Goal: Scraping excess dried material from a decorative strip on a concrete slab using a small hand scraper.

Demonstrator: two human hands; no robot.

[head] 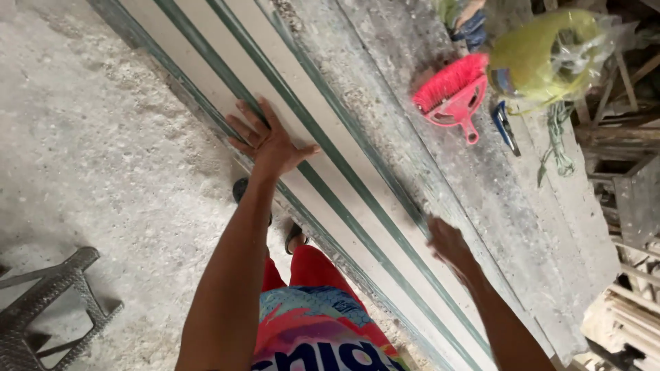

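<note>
Left hand (pixel 270 143) splayed flat on the pale green-edged boards (pixel 330 158), which run 11 to 5 o'clock along the bench; right hand (pixel 448 242) blurred, grip unreadable. Risk: boards sliding off the stack; dusty surfaces, uneven push.

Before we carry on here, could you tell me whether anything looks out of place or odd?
The grey plastic chair lies tipped over on the dusty floor, and sawdust is strewn beside the long boards under both hands.
</note>
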